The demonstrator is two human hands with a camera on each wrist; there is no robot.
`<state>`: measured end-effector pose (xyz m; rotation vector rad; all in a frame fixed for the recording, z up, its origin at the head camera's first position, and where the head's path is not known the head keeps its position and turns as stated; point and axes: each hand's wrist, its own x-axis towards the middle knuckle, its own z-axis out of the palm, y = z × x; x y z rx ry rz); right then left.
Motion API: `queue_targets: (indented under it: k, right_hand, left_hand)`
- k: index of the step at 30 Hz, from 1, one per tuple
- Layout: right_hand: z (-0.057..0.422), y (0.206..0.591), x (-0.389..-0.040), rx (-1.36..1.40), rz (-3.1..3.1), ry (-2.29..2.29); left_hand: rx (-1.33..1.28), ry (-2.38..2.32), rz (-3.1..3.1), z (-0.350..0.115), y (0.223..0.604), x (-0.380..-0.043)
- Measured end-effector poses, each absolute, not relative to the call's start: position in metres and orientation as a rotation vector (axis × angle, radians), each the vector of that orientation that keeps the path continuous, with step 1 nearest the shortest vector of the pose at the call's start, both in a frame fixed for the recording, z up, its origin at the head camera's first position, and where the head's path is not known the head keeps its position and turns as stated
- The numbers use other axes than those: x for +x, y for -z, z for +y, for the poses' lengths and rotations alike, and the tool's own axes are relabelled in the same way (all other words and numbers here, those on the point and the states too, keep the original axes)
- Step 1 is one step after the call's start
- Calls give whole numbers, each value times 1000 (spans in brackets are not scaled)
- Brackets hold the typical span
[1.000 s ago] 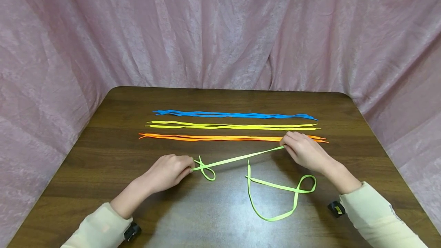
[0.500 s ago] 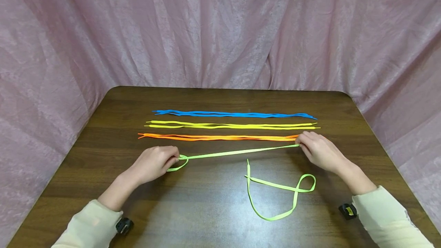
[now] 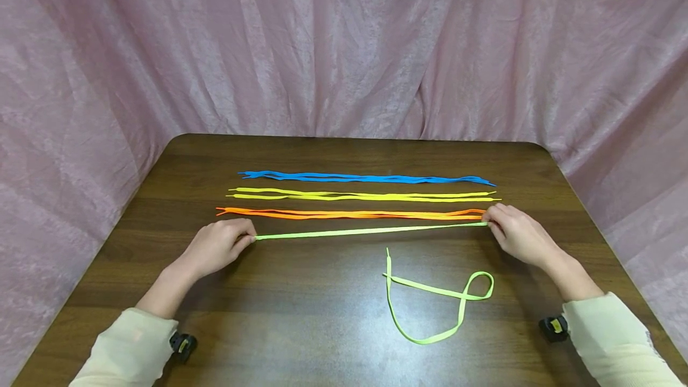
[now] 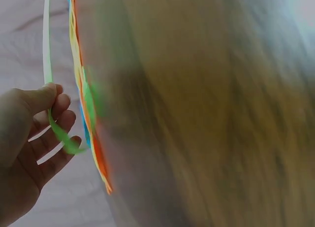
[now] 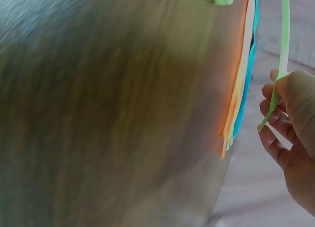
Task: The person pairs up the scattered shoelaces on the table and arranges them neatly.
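Note:
A light green flat shoelace [image 3: 371,231] stretches nearly straight between both hands, just in front of the orange laces. My left hand [image 3: 220,246] pinches it between thumb and forefinger at the left; in the left wrist view a short tail of the lace [image 4: 47,45] hangs past the fingers. At the other side, my right hand [image 3: 518,235] pinches it near its tip, which pokes out below the thumb in the right wrist view. Closer to the person, a second green shoelace [image 3: 430,289] lies loosely looped on the table.
Behind the held lace lie three rows: orange shoelaces [image 3: 333,215], yellow shoelaces [image 3: 322,197] and blue shoelaces [image 3: 344,178], all running left to right. The right hand overlaps the orange ends. A pink curtain [image 3: 344,46] hangs behind the wooden table [image 3: 301,321].
Both hands have moved apart, the left one also away from the person. The lace between them is longer and straighter, and the loop by the left hand no longer shows in the head view.

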<state>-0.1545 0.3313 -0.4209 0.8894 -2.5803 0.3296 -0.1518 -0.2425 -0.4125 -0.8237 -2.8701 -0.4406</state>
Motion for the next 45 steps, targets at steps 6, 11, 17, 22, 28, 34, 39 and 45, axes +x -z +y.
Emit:
queue_targets:
  k: [6,11,17,22,28,34,39,45]
  right_hand:
    - [343,427,-151,843,-2617,-332]
    - [351,434,-149,838,-2631,-336]
    - [355,438,-147,839,-2622,-340]
    - [357,438,-147,848,-2613,-329]
    - [363,439,-147,824,-2622,-330]
    - [365,439,-147,809,-2636,-336]
    - [366,439,-149,798,-2656,-338]
    - [367,440,-151,797,-2656,-347]
  left_hand:
    - [-735,467,-2950,-262,416,-159]
    - [-685,446,-3010,-276,417,-165]
    - [-624,402,-3064,-289,418,-171]
    - [-591,373,-3084,-292,412,-174]
    - [-537,309,-3100,-297,411,-177]
    - [-507,282,-3118,-303,413,-181]
    - [-472,280,-3136,-305,413,-183]
    - [-464,284,-3119,-307,414,-184]
